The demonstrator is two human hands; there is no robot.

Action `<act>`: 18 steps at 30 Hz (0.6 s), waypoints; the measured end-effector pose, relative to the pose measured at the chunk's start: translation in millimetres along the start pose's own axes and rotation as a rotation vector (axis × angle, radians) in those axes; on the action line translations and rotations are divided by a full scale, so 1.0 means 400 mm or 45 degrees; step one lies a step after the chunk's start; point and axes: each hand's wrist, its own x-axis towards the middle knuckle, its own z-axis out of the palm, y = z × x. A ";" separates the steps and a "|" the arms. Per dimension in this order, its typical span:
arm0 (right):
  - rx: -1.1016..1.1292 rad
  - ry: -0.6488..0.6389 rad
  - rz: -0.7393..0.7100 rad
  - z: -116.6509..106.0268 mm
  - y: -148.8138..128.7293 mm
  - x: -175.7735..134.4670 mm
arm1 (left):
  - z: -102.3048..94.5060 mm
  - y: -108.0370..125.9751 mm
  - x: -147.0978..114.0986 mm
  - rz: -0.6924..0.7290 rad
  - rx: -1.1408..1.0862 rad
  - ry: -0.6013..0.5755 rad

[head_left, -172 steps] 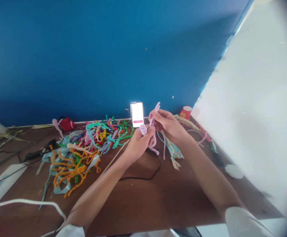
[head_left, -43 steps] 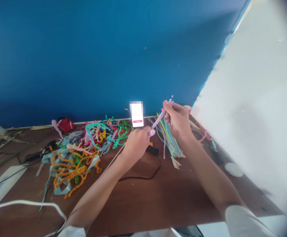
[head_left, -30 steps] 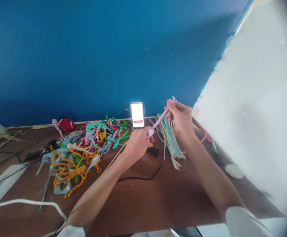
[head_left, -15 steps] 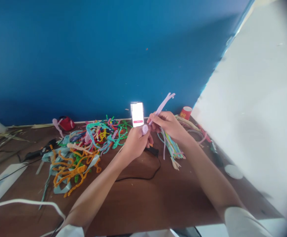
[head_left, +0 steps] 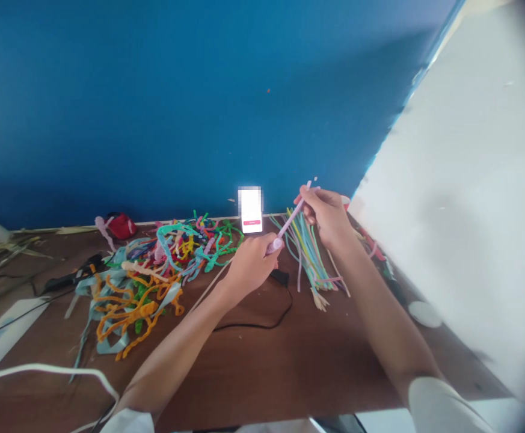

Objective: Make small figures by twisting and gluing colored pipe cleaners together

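Lavender pipe cleaners [head_left: 293, 218] stretch between my two hands above the table. My left hand [head_left: 252, 260] is closed around their lower end, where a thicker, rounded lavender part shows by the thumb. Higher up and to the right, my right hand [head_left: 328, 218] pinches them near their upper tips between thumb and fingers. Below my right hand lies a bundle of pastel pipe cleaners [head_left: 310, 258]. A lit phone [head_left: 250, 210] stands against the wall just beyond my left hand. My left fingers are partly hidden.
A tangled heap of coloured pipe cleaners [head_left: 185, 240] and orange twisted ones [head_left: 147, 313] covers the left. A black glue gun [head_left: 75, 273] lies beside them. Black cable [head_left: 262, 326] crosses the brown table [head_left: 262, 379]. A white round disc [head_left: 425, 314] is at right.
My right hand has moved up and right along the lavender pipe cleaners, away from my left hand, uncovering more of the pastel bundle. My left hand has stayed nearly in place.
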 end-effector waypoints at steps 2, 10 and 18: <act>0.006 -0.004 0.009 0.000 -0.003 -0.001 | 0.000 0.001 0.001 -0.048 -0.100 0.016; 0.174 0.146 -0.101 0.006 -0.057 -0.020 | -0.010 -0.005 0.010 -0.261 -0.773 0.216; 0.127 0.029 -0.082 0.030 -0.085 -0.062 | -0.003 -0.011 0.018 -0.153 -0.846 0.173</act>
